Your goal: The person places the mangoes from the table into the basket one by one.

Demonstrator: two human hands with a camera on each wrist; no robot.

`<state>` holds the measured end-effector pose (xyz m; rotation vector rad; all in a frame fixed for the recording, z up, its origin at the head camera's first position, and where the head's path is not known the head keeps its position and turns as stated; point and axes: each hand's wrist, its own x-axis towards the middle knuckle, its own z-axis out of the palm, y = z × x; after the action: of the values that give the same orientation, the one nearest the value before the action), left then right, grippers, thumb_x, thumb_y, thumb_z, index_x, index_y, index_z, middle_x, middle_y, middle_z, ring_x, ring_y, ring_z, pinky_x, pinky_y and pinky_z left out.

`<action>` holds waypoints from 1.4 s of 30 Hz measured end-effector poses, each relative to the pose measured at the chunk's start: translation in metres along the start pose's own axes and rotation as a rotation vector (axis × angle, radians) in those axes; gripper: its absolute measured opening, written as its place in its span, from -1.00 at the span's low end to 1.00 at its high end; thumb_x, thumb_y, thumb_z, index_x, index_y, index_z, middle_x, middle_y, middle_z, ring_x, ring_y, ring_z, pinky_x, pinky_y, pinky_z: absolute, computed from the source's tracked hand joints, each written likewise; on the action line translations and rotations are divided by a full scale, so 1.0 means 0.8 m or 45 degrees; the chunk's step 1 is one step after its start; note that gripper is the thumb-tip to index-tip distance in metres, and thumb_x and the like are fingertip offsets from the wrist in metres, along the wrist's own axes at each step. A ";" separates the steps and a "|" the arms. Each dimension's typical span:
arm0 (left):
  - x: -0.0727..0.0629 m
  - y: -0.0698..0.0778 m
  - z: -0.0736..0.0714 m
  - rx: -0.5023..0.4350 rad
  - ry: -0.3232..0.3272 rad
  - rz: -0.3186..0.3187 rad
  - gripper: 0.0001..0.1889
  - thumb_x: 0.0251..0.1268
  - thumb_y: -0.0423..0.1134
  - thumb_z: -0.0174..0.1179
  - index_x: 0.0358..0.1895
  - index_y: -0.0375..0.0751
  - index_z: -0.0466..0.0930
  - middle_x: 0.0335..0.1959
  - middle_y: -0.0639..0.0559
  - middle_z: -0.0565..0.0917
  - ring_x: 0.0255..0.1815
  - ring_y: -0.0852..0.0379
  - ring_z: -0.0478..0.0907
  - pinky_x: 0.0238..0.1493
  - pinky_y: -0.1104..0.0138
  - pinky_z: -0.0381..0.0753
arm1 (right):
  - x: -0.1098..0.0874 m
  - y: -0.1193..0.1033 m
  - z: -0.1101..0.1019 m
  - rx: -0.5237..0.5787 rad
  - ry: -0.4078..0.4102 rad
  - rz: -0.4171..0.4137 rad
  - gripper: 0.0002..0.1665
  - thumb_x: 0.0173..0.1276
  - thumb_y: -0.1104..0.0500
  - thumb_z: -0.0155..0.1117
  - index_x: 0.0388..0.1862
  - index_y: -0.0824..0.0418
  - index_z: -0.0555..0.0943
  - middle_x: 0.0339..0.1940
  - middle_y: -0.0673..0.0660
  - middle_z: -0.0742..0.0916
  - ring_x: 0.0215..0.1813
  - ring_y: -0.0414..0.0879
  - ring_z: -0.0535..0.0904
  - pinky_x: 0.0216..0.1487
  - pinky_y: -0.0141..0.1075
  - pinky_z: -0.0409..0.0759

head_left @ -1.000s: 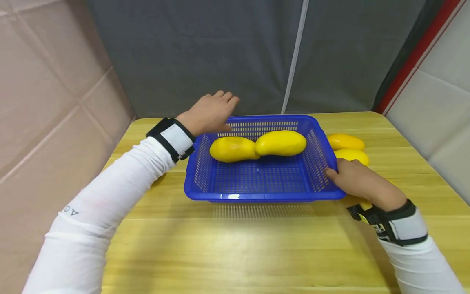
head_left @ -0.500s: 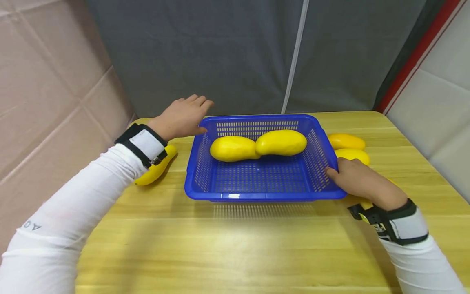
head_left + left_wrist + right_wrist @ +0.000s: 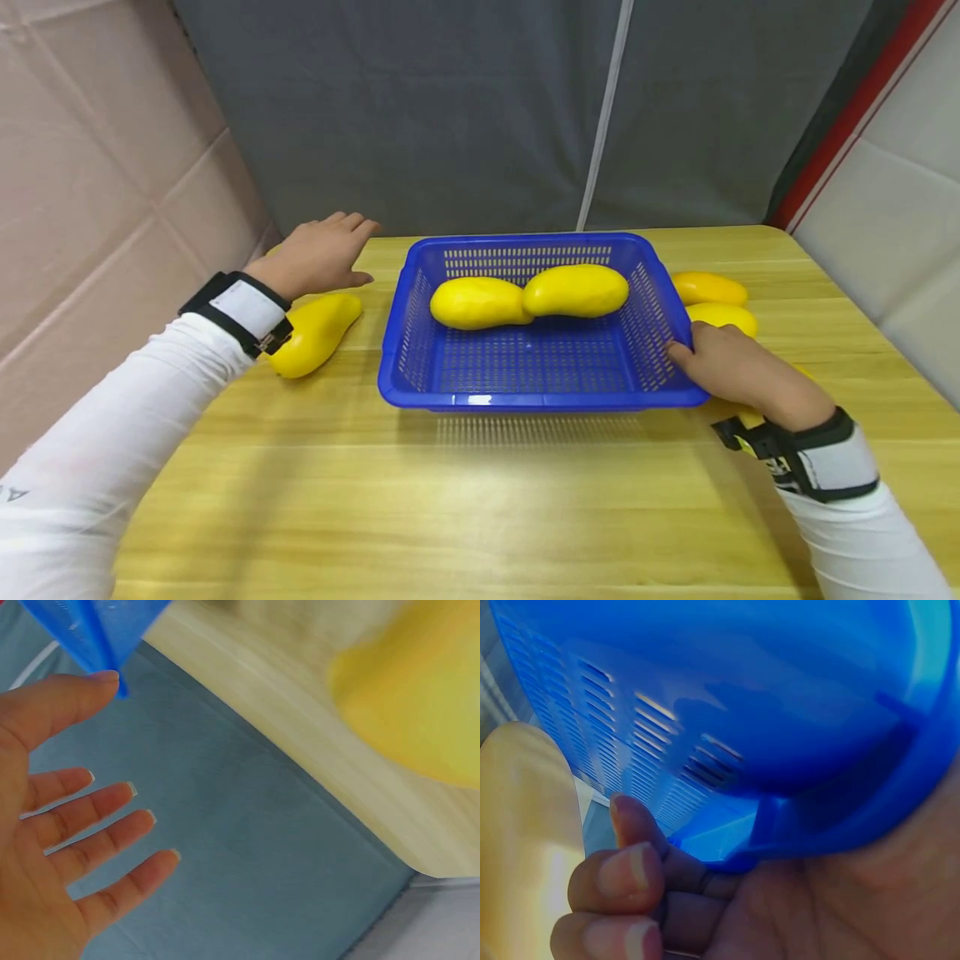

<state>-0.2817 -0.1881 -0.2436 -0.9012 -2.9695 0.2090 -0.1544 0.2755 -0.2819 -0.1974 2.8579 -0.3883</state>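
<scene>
My right hand grips the right rim of a blue slotted plastic basket. In the right wrist view its curled fingers lie under that rim. Inside the basket, two long yellow fruits sit end to end along the back half. To the left my left hand is held palm down with fingers extended, holding nothing. It is over the far side of a pear-shaped yellow fruit, whose back end is partly hidden by the wrist. The left wrist view shows this hand's spread fingers apart from the fruit.
Right of the basket lie several more yellow fruits, partly covered by my right hand. All this is on a wooden table with a grey curtain behind its far edge. Padded walls flank both sides.
My left hand has moved left and slightly toward me, from over the basket's back left corner, uncovering the pear-shaped fruit. Right hand and basket have stayed put.
</scene>
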 end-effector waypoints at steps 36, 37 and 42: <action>-0.066 -0.055 0.092 -0.292 -0.352 -0.350 0.01 0.12 0.36 0.11 0.22 -0.62 0.20 0.01 -0.62 0.44 -0.03 -0.43 0.49 -0.01 -0.19 0.44 | 0.001 0.001 0.000 0.000 -0.016 0.008 -0.46 0.49 0.08 -0.09 0.02 0.64 0.36 -0.39 0.21 0.61 -0.37 0.06 0.51 -0.30 -0.06 0.51; -0.065 -0.055 0.093 -0.306 -0.356 -0.344 -0.02 0.14 0.33 0.13 0.23 -0.61 0.20 0.01 -0.62 0.44 -0.02 -0.42 0.49 0.00 -0.18 0.44 | 0.001 0.000 0.000 0.001 -0.018 0.010 -0.45 0.49 0.08 -0.10 0.02 0.64 0.36 -0.39 0.21 0.61 -0.37 0.06 0.51 -0.30 -0.06 0.51; -0.061 -0.050 0.093 -0.333 -0.408 -0.308 -0.12 0.18 0.13 0.19 0.29 -0.60 0.18 0.13 -0.63 0.36 0.10 -0.44 0.39 0.10 -0.21 0.35 | 0.000 -0.001 -0.002 0.014 -0.047 0.024 -0.44 0.50 0.07 -0.11 0.05 0.65 0.34 -0.41 0.19 0.60 -0.40 0.02 0.50 -0.35 -0.14 0.50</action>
<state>-0.2679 -0.2568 -0.3110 -0.5580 -3.4292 -0.0499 -0.1550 0.2753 -0.2803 -0.1740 2.8189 -0.3930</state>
